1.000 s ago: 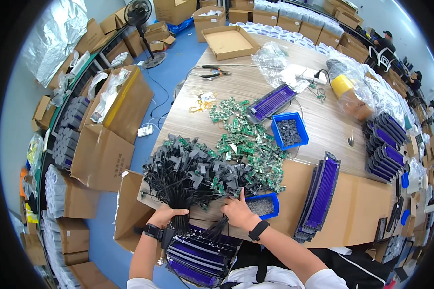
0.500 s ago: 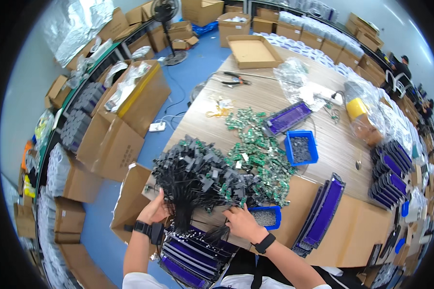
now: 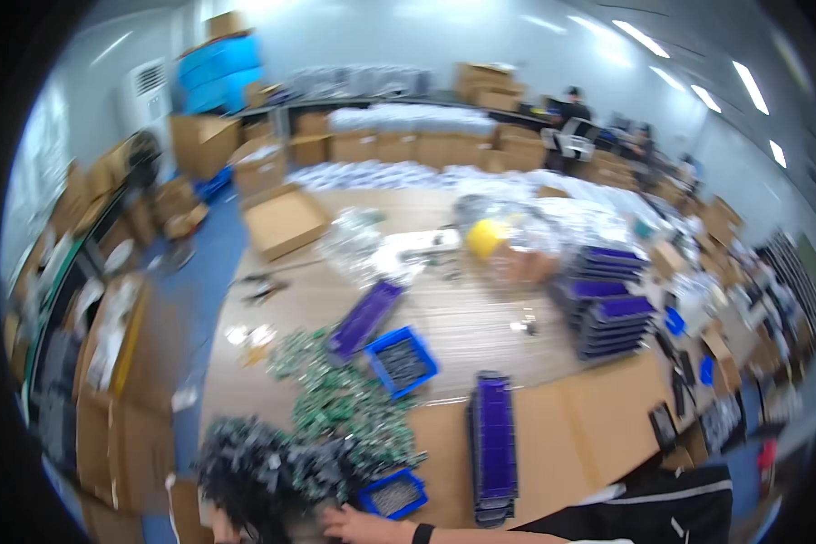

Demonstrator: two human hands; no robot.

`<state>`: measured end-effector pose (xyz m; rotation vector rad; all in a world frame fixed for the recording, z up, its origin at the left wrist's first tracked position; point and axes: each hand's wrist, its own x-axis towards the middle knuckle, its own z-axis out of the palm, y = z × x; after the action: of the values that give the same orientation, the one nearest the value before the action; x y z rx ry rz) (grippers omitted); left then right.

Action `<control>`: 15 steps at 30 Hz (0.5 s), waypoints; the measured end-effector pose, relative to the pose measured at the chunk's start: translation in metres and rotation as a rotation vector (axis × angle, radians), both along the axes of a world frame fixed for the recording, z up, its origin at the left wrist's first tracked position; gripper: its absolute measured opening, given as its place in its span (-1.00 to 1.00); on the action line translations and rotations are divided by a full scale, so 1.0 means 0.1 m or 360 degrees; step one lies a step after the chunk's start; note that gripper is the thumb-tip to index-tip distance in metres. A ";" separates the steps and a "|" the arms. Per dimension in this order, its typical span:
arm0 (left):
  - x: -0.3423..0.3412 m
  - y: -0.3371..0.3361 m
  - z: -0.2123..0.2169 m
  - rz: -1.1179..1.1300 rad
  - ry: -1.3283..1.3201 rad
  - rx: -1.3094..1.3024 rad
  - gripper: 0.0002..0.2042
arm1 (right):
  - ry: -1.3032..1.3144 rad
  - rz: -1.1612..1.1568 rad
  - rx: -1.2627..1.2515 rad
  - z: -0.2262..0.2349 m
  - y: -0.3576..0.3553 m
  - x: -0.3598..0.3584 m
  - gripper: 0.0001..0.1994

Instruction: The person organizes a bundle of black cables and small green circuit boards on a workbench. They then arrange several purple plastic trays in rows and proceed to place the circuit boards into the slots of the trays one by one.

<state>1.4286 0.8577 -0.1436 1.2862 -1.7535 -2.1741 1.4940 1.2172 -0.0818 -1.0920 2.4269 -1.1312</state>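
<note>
A large heap of black cables with dark grey connectors (image 3: pixel 263 462) lies at the lower left of the table. At its left side, my left hand (image 3: pixel 224 526) is partly cut off by the lower edge, and its fingers are hidden. My right hand (image 3: pixel 364 526) reaches in from the right, low against the heap, with blurred fingers stretched out and apart. Just above that hand is a blue bin of small grey parts (image 3: pixel 393 496). Small green circuit boards (image 3: pixel 354 399) form a pile behind the heap. The whole view is smeared by motion.
A second blue bin (image 3: pixel 402 361) holds dark parts, beside a purple tray (image 3: pixel 365 320). Stacked purple trays (image 3: pixel 493 449) stand on flat cardboard (image 3: pixel 571 422); more stacks (image 3: pixel 607 308) are at the right. A shallow carton (image 3: pixel 286 222) sits at the far left. Another person (image 3: pixel 571 109) is far back.
The head view has swung right and up, so the table and both hands appear lower and further left. The trays below the heap have left the picture. The heap still lies between my hands.
</note>
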 end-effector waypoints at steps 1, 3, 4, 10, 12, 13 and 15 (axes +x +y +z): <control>-0.03 0.18 0.15 -0.0094 0.0007 -0.0144 -0.78 | 0.0070 0.0049 0.0072 0.03 0.01 0.01 -0.60; -0.16 0.58 0.42 -0.0373 0.0029 -0.0335 -0.78 | 0.0236 0.0115 0.0057 0.02 -0.01 0.05 -0.65; -0.24 0.79 0.50 -0.0525 0.0046 -0.0400 -0.78 | 0.0259 0.0073 0.0068 0.07 0.02 0.05 -0.65; -0.34 1.57 0.67 -0.1263 0.0078 -0.0551 -0.80 | 0.0132 -0.0014 -0.0121 0.86 0.43 0.25 -0.67; -0.30 1.73 0.64 -0.1439 0.0074 -0.0555 -0.80 | 0.0140 -0.0105 -0.0221 0.99 0.60 0.37 -0.66; -0.29 1.76 0.63 -0.1499 0.0076 -0.0556 -0.80 | 0.0140 -0.0127 -0.0225 1.13 0.74 0.42 -0.66; -0.23 1.88 0.58 -0.1639 0.0066 -0.0558 -0.81 | 0.0163 -0.0281 -0.0335 1.11 0.85 0.55 -0.57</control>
<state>1.4052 1.0453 -0.0860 0.2199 -3.0159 -1.9897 1.5488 1.3018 0.0290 -1.0328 2.5720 -1.4483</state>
